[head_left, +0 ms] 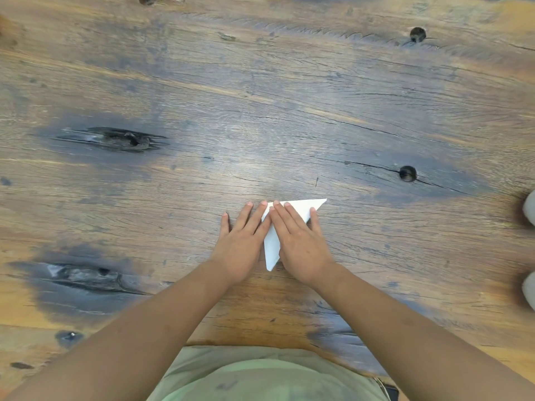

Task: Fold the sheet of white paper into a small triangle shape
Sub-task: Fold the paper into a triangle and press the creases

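Observation:
The white paper (271, 246) lies folded into a narrow triangle on the wooden table (260, 125), one tip pointing far right and another toward me. My right hand (301, 244) lies flat on top of it with straight fingers, covering much of its middle. My left hand (241, 244) rests flat beside it on the left, its fingertips touching the paper's left edge.
The tabletop has dark knots and small round holes (407, 173). Two pale rounded objects (529, 209) show at the right edge. The table's near edge runs just in front of my green shirt (260, 374).

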Motion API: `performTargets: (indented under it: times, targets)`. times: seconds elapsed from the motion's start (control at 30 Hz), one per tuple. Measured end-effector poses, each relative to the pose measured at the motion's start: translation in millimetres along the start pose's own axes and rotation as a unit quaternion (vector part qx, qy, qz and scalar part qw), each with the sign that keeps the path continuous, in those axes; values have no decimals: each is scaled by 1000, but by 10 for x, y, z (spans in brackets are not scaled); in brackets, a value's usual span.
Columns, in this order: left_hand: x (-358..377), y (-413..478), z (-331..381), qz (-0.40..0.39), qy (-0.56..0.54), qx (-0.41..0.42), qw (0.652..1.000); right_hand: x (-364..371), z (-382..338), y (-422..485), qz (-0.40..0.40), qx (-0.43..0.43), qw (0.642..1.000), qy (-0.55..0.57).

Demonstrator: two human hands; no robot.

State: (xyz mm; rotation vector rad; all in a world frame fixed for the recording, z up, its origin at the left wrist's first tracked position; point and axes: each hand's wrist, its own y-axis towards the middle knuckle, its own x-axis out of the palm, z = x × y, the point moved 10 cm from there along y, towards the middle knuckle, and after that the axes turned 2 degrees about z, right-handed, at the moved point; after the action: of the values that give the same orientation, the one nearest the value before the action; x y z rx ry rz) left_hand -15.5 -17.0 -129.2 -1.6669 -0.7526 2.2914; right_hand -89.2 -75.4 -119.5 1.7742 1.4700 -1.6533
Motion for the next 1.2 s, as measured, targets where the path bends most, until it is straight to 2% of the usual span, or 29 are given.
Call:
performTargets:
  times: [0.5,0.63,0.77,0.83,1.0,1.2]
  targets:
    - [12,8,-6,-15,-11,-14,1000,-87,900,-307,35,108,993,14]
    - [18,3,-11,-10,-13,-11,1000,-98,975,-359,25,112,993,25]
    - [31,-4,-14,-2,-9,-5,1000,-244,856,-291,61,130,989,43]
    - [36,-4,-19,0,-10,-5,1000,-299,693,-226,78,112,989,48]
    - [60,6,-31,-6,-32,-8,999,-163,116,-27,46,20,997,54]
    - [64,3,-35,5,-63,-8,998,-40,-172,85,33,7,995,95]
